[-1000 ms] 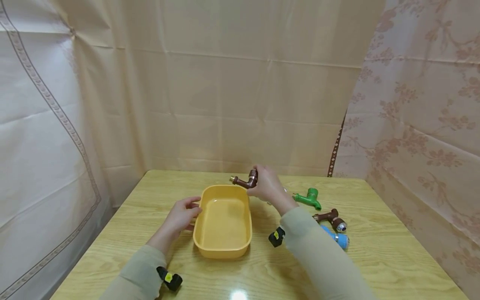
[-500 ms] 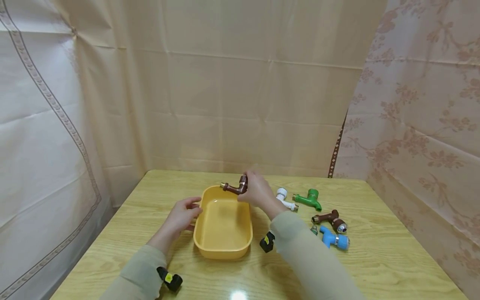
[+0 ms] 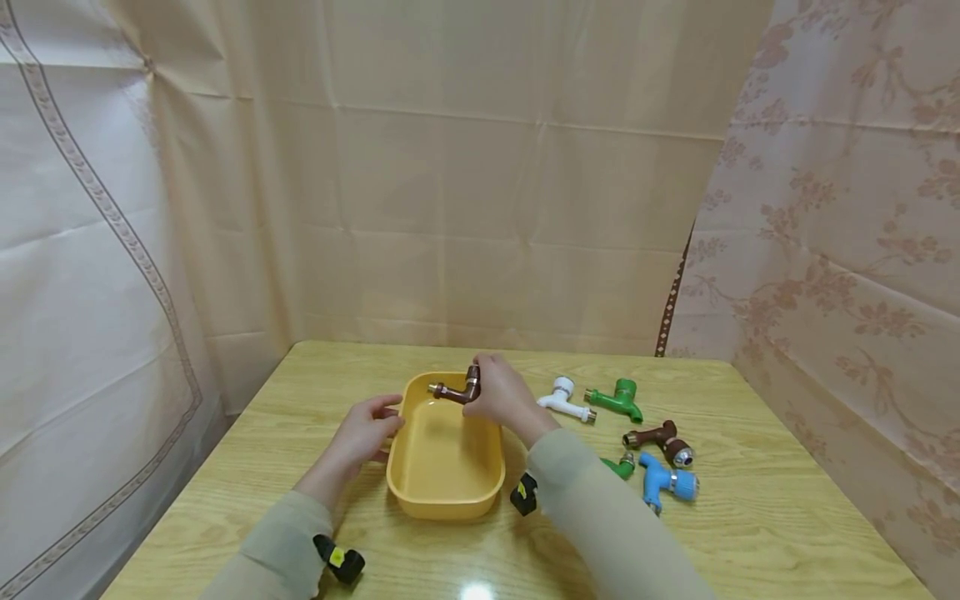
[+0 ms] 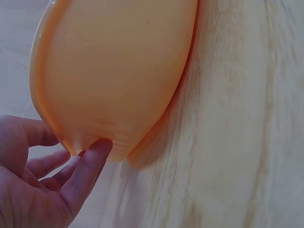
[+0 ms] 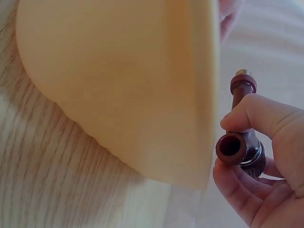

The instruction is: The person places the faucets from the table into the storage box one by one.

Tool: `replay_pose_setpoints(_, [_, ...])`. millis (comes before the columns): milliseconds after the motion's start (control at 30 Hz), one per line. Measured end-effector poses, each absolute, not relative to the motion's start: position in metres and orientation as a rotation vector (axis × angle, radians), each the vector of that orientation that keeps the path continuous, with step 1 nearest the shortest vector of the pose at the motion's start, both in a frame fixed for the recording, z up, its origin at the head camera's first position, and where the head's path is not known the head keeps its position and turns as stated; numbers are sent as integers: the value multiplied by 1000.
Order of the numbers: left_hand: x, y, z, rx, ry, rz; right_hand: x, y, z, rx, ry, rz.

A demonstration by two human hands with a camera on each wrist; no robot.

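Brown tap (image 3: 456,392) is above the far part of the yellow tub (image 3: 447,507), pinched between thumb and fingers of the right hand (image 3: 500,392). The left hand (image 3: 365,428), fingers apart, touches the tub's left side.

A creased beige cloth (image 3: 480,208) hangs behind the wood-grain table (image 3: 750,500). On the left hangs a white cloth (image 3: 67,275) with a patterned band (image 3: 97,193); on the right, a pinkish floral cloth (image 3: 840,250). Glare (image 3: 477,591) spots the table.

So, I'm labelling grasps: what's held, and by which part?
The right hand holds a brown tap at its spout end, between thumb and fingers. The left hand touches the yellow basin; any grip is unclear.
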State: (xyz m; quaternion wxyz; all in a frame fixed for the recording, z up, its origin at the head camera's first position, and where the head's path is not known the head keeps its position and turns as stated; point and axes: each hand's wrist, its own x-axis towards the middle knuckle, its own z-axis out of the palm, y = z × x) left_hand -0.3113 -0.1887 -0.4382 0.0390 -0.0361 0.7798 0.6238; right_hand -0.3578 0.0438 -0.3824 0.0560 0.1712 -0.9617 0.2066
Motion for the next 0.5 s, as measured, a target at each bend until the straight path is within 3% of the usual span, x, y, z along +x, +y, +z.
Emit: replay_pose_setpoints(500, [-309,-189,-437,-84,2384,1927,-356,41,-387,564,-2982,539])
